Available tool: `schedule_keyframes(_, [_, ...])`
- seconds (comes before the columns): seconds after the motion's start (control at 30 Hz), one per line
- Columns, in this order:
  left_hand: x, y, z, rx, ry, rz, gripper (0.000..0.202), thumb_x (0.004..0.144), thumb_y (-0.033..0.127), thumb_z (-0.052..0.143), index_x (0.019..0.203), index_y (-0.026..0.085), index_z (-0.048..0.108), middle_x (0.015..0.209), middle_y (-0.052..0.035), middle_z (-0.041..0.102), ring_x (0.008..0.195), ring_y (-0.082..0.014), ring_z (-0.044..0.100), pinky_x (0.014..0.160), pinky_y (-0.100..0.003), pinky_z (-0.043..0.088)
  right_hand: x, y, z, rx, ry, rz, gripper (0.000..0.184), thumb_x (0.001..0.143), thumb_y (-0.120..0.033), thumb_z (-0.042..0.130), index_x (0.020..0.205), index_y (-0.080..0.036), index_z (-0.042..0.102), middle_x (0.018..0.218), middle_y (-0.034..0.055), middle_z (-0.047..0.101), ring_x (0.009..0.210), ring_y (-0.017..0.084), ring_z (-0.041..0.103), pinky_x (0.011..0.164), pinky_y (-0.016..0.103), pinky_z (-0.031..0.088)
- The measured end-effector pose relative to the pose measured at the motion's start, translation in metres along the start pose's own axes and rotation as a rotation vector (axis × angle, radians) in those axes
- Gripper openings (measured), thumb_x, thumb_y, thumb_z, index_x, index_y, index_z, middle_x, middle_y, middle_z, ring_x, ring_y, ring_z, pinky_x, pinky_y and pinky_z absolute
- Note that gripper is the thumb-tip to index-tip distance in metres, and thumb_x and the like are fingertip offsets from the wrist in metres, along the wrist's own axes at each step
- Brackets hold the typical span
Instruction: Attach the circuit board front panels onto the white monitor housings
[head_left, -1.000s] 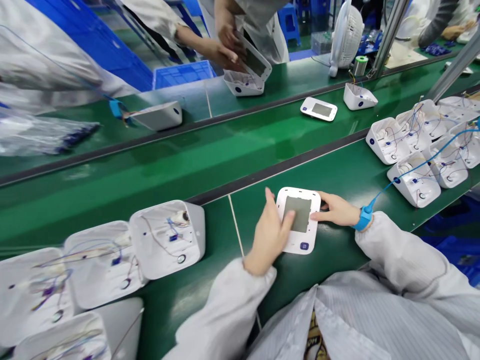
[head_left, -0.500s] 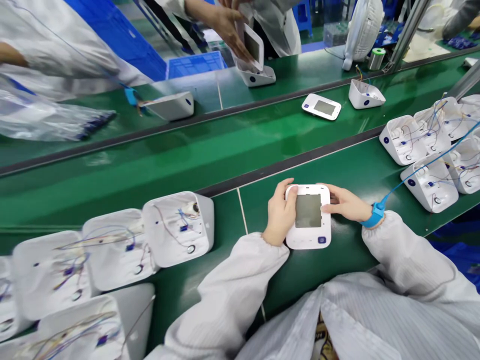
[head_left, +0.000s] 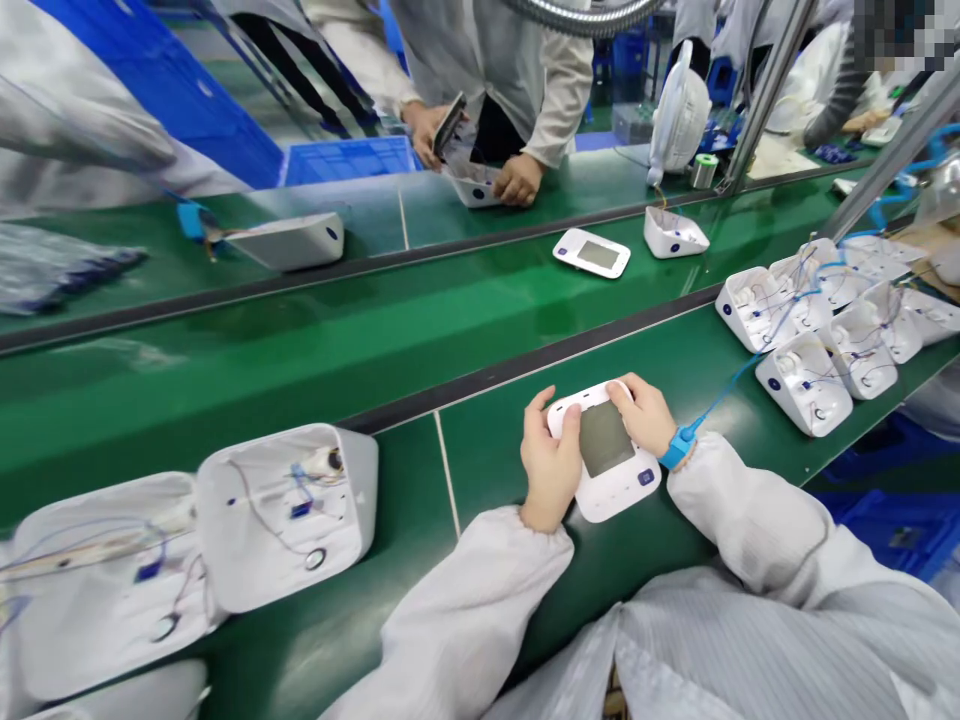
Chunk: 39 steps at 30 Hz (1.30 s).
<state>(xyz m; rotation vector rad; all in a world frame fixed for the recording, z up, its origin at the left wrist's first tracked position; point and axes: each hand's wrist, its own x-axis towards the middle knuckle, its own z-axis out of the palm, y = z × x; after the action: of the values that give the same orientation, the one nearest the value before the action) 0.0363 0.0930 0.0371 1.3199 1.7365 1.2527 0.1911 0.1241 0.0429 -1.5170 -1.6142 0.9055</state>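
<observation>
Both hands clamp the white monitor unit point(head_left: 606, 450), which sits on the green bench point(head_left: 480, 470) at 6 o'clock, just in front of the person's chest. Left hand point(head_left: 549, 465) wraps the unit's left edge, thumb on its face beside the grey screen point(head_left: 602, 438). Right hand point(head_left: 646, 415) closes over the top-right corner, fingers curled down on it. Change since a second ago: left palm was lying flat across the screen and right hand only touched the side; now both grip the edges, and the unit is turned slightly, with its button end toward 5 o'clock. Reads as pressing the cover onto its base.

Blue wrist strap point(head_left: 679, 447) on the right wrist, cable running to 2 o'clock. Open shells with wiring point(head_left: 289, 510) at 9 o'clock, more point(head_left: 802, 380) at 2 o'clock. A co-worker's hands point(head_left: 517, 180) are at 12 o'clock.
</observation>
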Motion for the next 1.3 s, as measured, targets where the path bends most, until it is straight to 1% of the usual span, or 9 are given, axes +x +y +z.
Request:
schedule_keyframes(0.1, [0.023,0.004,0.001,0.086,-0.117,0.125,0.049,0.091,0.049,0.057,0.129,0.019,0.057,0.11,-0.011,0.073,0.092,-0.0265,0.071,0.081,-0.04,0.056,0.001,-0.003,-0.006,-0.134,0.047,0.064,0.037,0.098,-0.053,0.043,0.094,-0.021,0.061,0.093,0.0049,0.072,0.087,0.02,0.066,0.078,0.029,0.047])
schedule_keyframes(0.2, [0.033,0.012,-0.002,0.304,-0.203,0.371,0.056,0.093,0.051,0.053,0.137,0.015,0.052,0.128,-0.0181,0.067,0.116,-0.0358,0.064,0.099,-0.051,0.049,-0.005,-0.012,-0.021,-0.367,0.013,0.131,0.04,0.098,-0.056,0.044,0.095,-0.02,0.061,0.093,0.0087,0.073,0.089,0.023,0.069,0.075,0.03,0.047])
schedule_keyframes(0.33, [0.005,0.006,-0.015,0.573,-0.352,0.613,0.09,0.083,0.066,0.061,0.15,0.011,0.036,0.15,-0.0281,0.044,0.135,-0.0467,0.047,0.107,-0.062,0.039,-0.032,-0.028,-0.048,-0.628,-0.109,0.171,0.048,0.1,-0.057,0.041,0.121,-0.018,0.059,0.094,0.0118,0.075,0.087,0.028,0.072,0.074,0.033,0.049])
schedule_keyframes(0.5, [-0.026,-0.018,-0.025,0.588,-0.469,0.667,0.122,0.064,0.068,0.076,0.156,0.014,0.019,0.151,-0.0261,0.04,0.136,-0.0479,0.042,0.107,-0.062,0.039,-0.057,-0.05,-0.063,-0.895,-0.199,0.025,0.071,0.098,-0.053,0.05,0.154,-0.013,0.032,0.101,0.0207,0.074,0.098,0.035,0.07,0.081,0.043,0.052])
schedule_keyframes(0.6, [-0.022,-0.018,-0.024,0.564,-0.472,0.667,0.118,0.061,0.065,0.077,0.153,0.013,0.024,0.141,-0.0237,0.049,0.129,-0.0453,0.048,0.108,-0.064,0.037,-0.043,-0.056,-0.056,-0.916,-0.273,-0.408,0.077,0.09,-0.055,0.064,0.151,-0.015,0.039,0.137,0.0247,0.059,0.138,0.038,0.046,0.105,0.051,0.043])
schedule_keyframes(0.73, [-0.016,-0.01,-0.024,0.559,-0.472,0.659,0.094,0.062,0.057,0.078,0.138,0.014,0.044,0.129,-0.0206,0.056,0.121,-0.0434,0.054,0.105,-0.065,0.039,-0.014,-0.049,-0.045,-0.86,-0.657,-0.854,0.074,0.092,-0.057,0.06,0.151,-0.017,0.04,0.156,0.0183,0.042,0.152,0.033,0.024,0.119,0.055,0.025])
schedule_keyframes(0.93, [-0.017,-0.011,-0.025,0.519,-0.48,0.724,0.082,0.062,0.053,0.078,0.128,0.012,0.054,0.12,-0.021,0.061,0.113,-0.0423,0.057,0.098,-0.06,0.047,-0.005,-0.042,-0.04,-0.912,-0.747,-0.878,0.076,0.092,-0.06,0.057,0.154,-0.02,0.037,0.162,0.0127,0.033,0.153,0.035,0.021,0.121,0.059,0.018])
schedule_keyframes(1.17, [-0.02,-0.02,-0.017,0.468,-0.397,0.706,0.111,0.052,0.066,0.081,0.14,0.01,0.044,0.138,-0.0261,0.052,0.126,-0.046,0.05,0.104,-0.062,0.042,-0.009,-0.035,-0.034,-0.886,-0.687,-0.864,0.076,0.092,-0.065,0.053,0.154,-0.023,0.038,0.161,0.0126,0.036,0.152,0.034,0.021,0.12,0.056,0.018])
schedule_keyframes(1.3, [-0.02,-0.017,-0.016,0.47,-0.426,0.679,0.104,0.056,0.063,0.08,0.139,0.011,0.046,0.133,-0.0239,0.056,0.124,-0.0441,0.052,0.104,-0.061,0.042,-0.008,-0.037,-0.037,-0.882,-0.698,-0.841,0.077,0.092,-0.066,0.052,0.154,-0.022,0.037,0.161,0.0125,0.036,0.15,0.035,0.027,0.119,0.056,0.019])
